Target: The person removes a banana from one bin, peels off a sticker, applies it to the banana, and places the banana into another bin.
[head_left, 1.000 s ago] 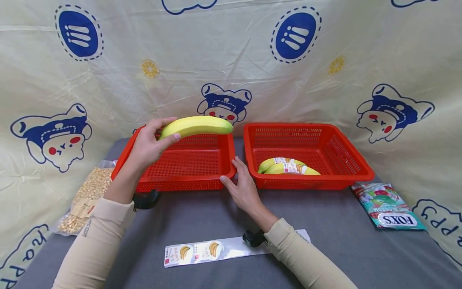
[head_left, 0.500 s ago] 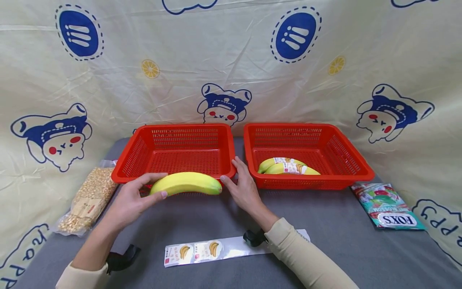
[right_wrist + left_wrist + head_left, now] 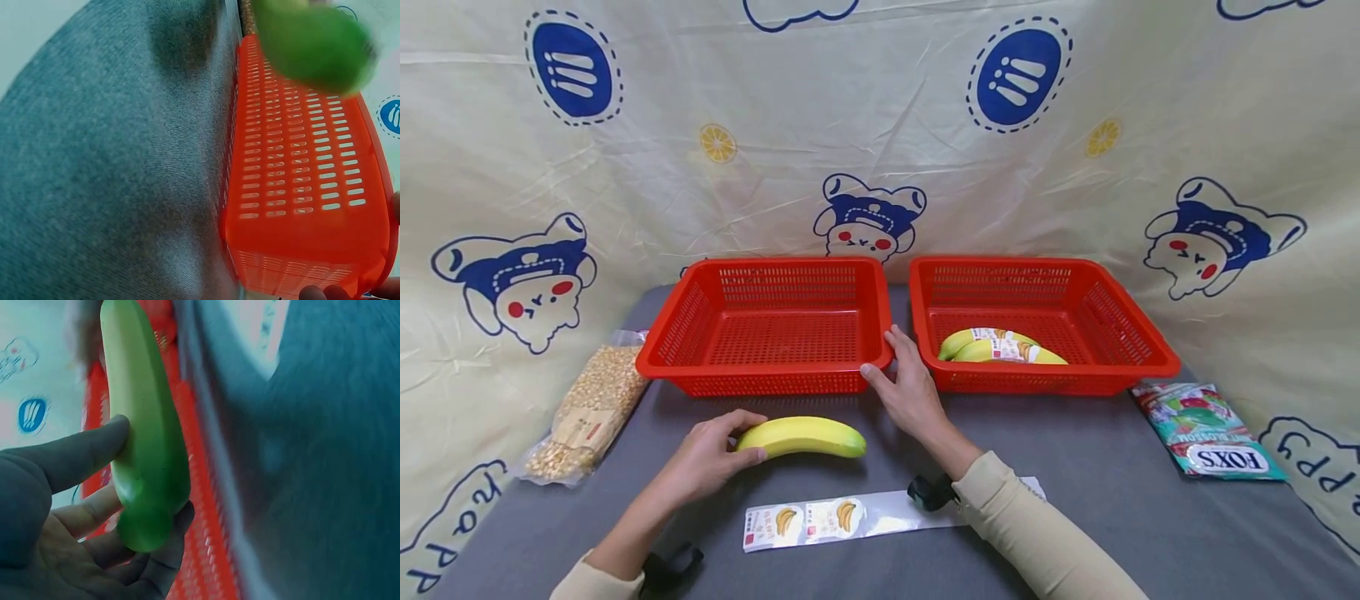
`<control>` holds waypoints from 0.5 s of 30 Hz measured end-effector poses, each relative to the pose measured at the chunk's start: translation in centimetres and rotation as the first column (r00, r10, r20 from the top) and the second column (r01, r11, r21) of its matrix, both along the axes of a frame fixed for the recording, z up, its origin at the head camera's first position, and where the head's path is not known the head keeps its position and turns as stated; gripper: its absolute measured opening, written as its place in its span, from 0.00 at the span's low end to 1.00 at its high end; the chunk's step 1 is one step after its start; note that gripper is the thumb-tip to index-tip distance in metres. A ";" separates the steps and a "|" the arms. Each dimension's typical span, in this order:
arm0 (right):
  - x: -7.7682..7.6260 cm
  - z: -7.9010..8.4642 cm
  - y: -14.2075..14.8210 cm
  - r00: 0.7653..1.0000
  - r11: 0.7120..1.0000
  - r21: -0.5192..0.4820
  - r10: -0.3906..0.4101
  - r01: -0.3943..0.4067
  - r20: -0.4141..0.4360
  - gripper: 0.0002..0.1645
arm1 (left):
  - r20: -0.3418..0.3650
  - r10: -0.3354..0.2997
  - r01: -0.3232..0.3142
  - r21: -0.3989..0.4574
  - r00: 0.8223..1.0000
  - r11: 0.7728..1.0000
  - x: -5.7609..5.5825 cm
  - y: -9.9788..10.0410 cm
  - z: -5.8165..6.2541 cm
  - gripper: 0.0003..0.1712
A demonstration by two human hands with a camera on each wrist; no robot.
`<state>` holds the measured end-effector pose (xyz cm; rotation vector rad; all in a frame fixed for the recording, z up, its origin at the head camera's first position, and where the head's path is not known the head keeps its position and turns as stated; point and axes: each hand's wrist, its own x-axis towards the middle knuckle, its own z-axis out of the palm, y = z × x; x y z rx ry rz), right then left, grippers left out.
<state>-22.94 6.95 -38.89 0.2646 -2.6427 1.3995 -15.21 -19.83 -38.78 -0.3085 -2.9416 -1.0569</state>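
Note:
My left hand [image 3: 711, 454] pinches one end of a yellow banana [image 3: 805, 437], thumb on the near side and fingers beyond. The banana lies sideways in front of the left red basket [image 3: 767, 382], its greenish tip pointing right. In the left wrist view the thumb presses the banana [image 3: 140, 406] and the fingers pass behind its green end. My right hand [image 3: 912, 396] rests at the left basket's front right corner, with thumb and fingers on either side of it. In the right wrist view only a few fingertips [image 3: 312, 292] show against the basket [image 3: 300, 237].
The right red basket [image 3: 1120, 382] holds two labelled bananas [image 3: 1000, 347]. A strip of banana stickers [image 3: 827, 520] lies on the grey table, partly under the right wrist. A bag of corn kernels [image 3: 591, 408] lies at left, a FOX'S packet [image 3: 1210, 433] at right.
My left hand has brought the banana from above the left basket toward me, down to in front of it. The right hand has stayed at the basket's corner.

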 end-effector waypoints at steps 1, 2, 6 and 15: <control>0.0 0.0 0.0 1.000 1.000 0.003 0.001 -0.001 0.004 0.45 | 0.007 -0.006 0.006 0.005 1.000 1.000 -0.3 0.4 -0.2 0.20; 0.0 0.0 0.0 1.000 1.000 0.006 0.005 -0.005 0.000 0.45 | 0.011 -0.013 0.013 0.008 1.000 1.000 -0.5 0.8 -0.4 0.20; 0.0 0.1 0.1 1.000 1.000 0.006 0.016 -0.016 -0.010 0.44 | 0.008 -0.050 0.050 -0.008 0.999 0.999 -1.5 2.9 -1.0 0.20; -0.2 -0.2 0.2 1.000 1.000 0.013 0.026 -0.026 -0.009 0.44 | -0.029 -0.125 0.124 -0.045 0.992 0.991 -3.4 7.2 -1.8 0.20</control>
